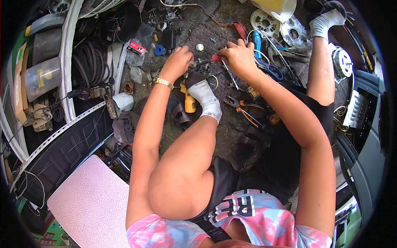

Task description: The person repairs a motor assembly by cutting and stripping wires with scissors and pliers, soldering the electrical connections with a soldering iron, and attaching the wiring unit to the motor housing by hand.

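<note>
My left hand (178,63), with a gold watch on the wrist, has its fingers curled closed just beyond my socked foot (203,93); whatever they grip is hidden. To the right, my right hand (238,58) pinches a small red piece (216,58) between thumb and fingers. A dark, thin stretch of something lies between the two hands, too small to name. Partly under the foot is a yellow tool body (190,102). Near my right hand are a blue-handled screwdriver (257,43) and blue-handled scissors (274,71).
Orange-and-black pliers (245,108) lie on the dark, cluttered floor. A blue ring (159,50) and a white cap (199,47) sit beyond my hands. Coiled black belts (89,62) are at left, round metal plates (264,22) at the back right, and a pink-white board (93,198) stands front left.
</note>
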Available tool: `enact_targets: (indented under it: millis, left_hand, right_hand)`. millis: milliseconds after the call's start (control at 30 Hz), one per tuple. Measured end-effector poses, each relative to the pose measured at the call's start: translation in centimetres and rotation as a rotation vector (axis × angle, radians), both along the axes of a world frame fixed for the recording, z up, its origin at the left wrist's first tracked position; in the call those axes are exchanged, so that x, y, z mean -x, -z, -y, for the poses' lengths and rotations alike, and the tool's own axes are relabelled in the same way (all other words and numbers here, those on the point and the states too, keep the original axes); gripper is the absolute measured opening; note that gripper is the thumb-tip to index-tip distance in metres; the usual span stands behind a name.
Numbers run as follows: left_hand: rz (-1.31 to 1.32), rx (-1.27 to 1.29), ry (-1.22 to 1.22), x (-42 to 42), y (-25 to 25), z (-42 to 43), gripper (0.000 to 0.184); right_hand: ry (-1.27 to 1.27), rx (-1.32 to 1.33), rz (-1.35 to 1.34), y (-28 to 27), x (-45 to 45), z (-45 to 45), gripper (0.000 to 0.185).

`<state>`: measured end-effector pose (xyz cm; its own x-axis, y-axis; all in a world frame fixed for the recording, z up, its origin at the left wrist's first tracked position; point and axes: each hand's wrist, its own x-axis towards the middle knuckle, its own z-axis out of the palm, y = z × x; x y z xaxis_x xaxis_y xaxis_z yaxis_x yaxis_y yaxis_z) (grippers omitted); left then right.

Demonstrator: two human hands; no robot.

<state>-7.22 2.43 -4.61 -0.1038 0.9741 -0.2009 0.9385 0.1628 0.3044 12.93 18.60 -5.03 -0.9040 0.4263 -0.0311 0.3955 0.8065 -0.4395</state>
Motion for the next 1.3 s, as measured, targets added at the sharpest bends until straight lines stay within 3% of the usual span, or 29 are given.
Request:
enact_targets:
  millis: [300,367,667,867,1300]
  left_hand:
    - [0.006,-0.026,-0.007,-0.2,-0.1,0.1,0.015]
    - [0.072,-0.088,-0.168,-0.9,-0.6,0.0,0.015]
    - [0.117,-0.267,-0.341,-1.0,1.3,3.1,0.027]
    - [0.141,-0.146,-0.462,-1.0,2.3,3.7,0.032]
    - [0.177,-0.155,-0.503,-1.2,2.6,3.4,0.043]
  right_hand:
    - [0.001,-0.001,-0.018,0.1,0.0,0.1,0.016]
    - [0.001,-0.002,-0.018,0.0,-0.1,0.1,0.015]
    - [0.002,0.002,-0.009,0.0,0.0,0.1,0.017]
    - [-0.003,-0.031,0.008,0.0,0.0,0.2,0.015]
    - [0.004,0.018,-0.008,0.0,0.1,0.1,0.018]
